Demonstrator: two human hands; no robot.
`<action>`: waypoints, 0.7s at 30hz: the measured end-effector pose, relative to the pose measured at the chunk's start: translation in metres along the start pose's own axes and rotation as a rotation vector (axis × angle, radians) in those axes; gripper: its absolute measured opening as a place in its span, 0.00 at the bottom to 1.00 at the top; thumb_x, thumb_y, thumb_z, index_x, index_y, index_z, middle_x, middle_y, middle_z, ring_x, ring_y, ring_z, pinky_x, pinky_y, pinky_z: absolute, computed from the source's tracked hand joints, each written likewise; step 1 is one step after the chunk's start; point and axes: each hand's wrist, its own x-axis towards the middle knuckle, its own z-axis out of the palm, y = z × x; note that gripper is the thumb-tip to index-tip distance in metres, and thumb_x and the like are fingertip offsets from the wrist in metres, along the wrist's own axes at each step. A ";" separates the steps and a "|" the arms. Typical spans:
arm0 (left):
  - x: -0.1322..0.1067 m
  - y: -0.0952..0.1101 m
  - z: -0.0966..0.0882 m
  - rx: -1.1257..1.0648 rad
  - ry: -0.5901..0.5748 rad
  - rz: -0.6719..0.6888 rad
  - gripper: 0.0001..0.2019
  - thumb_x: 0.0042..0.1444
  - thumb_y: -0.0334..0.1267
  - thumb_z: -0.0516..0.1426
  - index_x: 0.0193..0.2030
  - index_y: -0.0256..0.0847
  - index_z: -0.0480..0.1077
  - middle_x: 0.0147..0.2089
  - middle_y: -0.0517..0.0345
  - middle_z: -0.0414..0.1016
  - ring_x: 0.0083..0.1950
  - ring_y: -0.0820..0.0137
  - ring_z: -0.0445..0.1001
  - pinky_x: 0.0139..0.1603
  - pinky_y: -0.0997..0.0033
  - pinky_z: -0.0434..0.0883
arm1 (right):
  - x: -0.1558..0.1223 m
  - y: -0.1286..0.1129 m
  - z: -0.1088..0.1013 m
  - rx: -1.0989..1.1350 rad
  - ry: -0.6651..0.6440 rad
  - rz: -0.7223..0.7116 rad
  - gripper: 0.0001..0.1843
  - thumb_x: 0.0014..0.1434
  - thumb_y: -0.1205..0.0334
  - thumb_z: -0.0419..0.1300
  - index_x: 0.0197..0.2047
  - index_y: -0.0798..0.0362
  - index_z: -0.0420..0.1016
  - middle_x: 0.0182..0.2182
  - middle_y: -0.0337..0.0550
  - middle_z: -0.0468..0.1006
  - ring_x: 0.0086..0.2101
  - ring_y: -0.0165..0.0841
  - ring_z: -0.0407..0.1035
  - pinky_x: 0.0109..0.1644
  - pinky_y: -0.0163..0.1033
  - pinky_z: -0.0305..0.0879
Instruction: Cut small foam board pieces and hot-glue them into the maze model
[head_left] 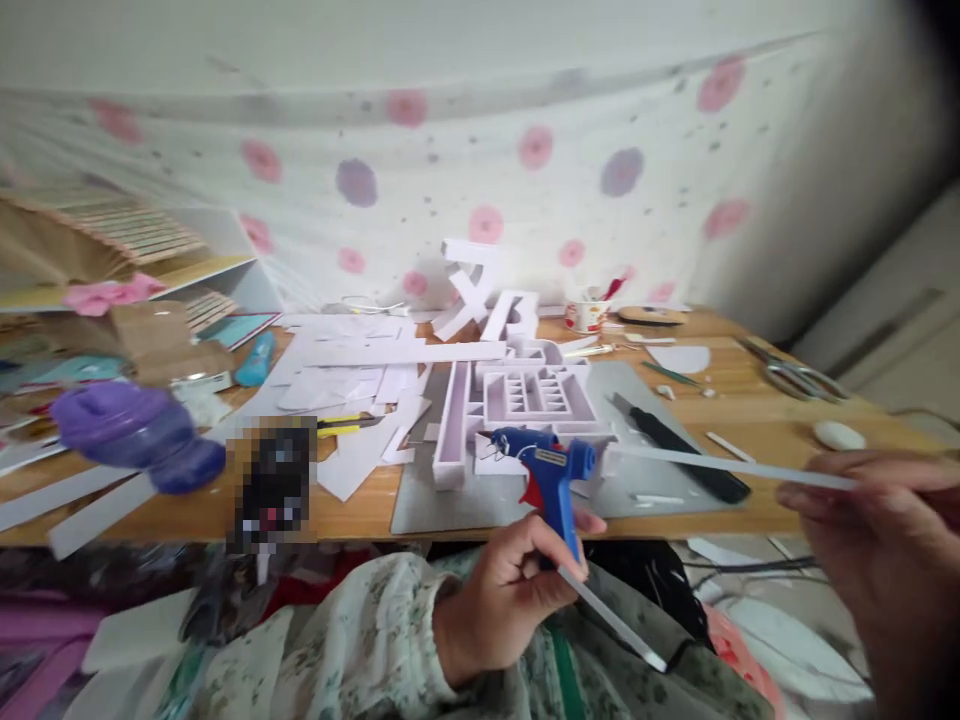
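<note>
Glue gun (pixel 556 468) sits at centre, upright above the near edge of the table (pixel 750 418): blue body, red trigger, nozzle toward 9 o'clock. Left hand (pixel 517 592) below it; fingers closed round the handle. A short strip (pixel 619 625), pale, juts from the same hand toward 5 o'clock; cannot tell if it is gripped. Right hand (pixel 889 515) at 3 o'clock, well apart from the left, blurred; thumb and fingers pinched on a long strip (pixel 739 468), white and thin, running toward 9 o'clock. Its far end lies near the gun's rear; cannot tell if they touch. Just beyond the gun, 11 to 12 o'clock: white frame (pixel 536 422), many-walled, small compartments inside, resting on a grey mat (pixel 415 497). Knife (pixel 661 430), black-handled, on the 3 o'clock side, partly crossed by the long strip. Scissors (pixel 799 375) farther out toward 2 o'clock; white oval lump (pixel 839 435) nearer 3. Tub (pixel 585 315) with items standing in it, just past 12. White cut-out shapes (pixel 472 290) upright at 11. White sheets (pixel 345 375) heaped at 10; yellow cutter (pixel 341 427) toward 9. Dark object (pixel 274 485) at 9, masked by pixels. Purple item (pixel 139 430) beyond it, same bearing. Flowered cloth (pixel 450 170) across the back at 12, pink and purple blooms.
</note>
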 end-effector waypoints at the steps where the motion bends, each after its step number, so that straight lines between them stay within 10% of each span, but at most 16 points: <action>1: -0.001 0.000 0.001 -0.023 -0.021 -0.012 0.07 0.60 0.40 0.62 0.36 0.39 0.72 0.53 0.49 0.75 0.47 0.69 0.73 0.46 0.69 0.65 | -0.009 -0.002 -0.004 0.001 0.000 0.000 0.17 0.35 0.62 0.79 0.24 0.56 0.75 0.25 0.42 0.77 0.22 0.31 0.73 0.26 0.34 0.73; 21: -0.005 0.015 0.004 0.197 -0.122 0.021 0.05 0.65 0.41 0.57 0.40 0.46 0.72 0.56 0.52 0.71 0.44 0.72 0.69 0.46 0.68 0.65 | -0.026 -0.001 -0.004 0.111 -0.116 0.078 0.12 0.40 0.62 0.78 0.25 0.54 0.79 0.24 0.42 0.78 0.19 0.29 0.72 0.24 0.31 0.72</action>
